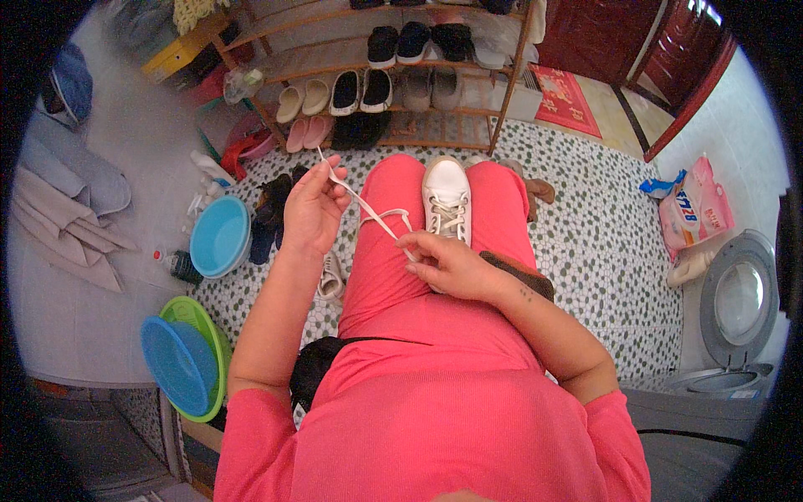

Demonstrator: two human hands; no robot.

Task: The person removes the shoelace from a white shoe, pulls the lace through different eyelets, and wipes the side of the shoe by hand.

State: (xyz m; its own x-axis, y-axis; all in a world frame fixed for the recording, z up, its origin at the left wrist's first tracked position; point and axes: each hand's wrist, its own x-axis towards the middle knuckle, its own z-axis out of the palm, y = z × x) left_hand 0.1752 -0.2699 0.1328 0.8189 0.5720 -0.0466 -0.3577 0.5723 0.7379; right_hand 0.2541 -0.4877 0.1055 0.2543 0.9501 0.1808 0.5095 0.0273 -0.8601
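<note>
A white lace-up sneaker rests toe-away between my pink-clad thighs, its lower part hidden by my right hand. White lace crosses its eyelets. My left hand is raised to the left of the shoe and pinches one end of a white shoelace. That lace slants down to my right hand, whose thumb and fingers close around it near the shoe's opening. A slack loop of lace hangs over my left thigh. A brown object shows partly under my right forearm.
A second light sneaker stands on the mosaic-tiled floor. A wooden shoe rack with several pairs is ahead. Basins, one light blue and one green, sit left. At right are a pink detergent bag and a washing machine's raised lid.
</note>
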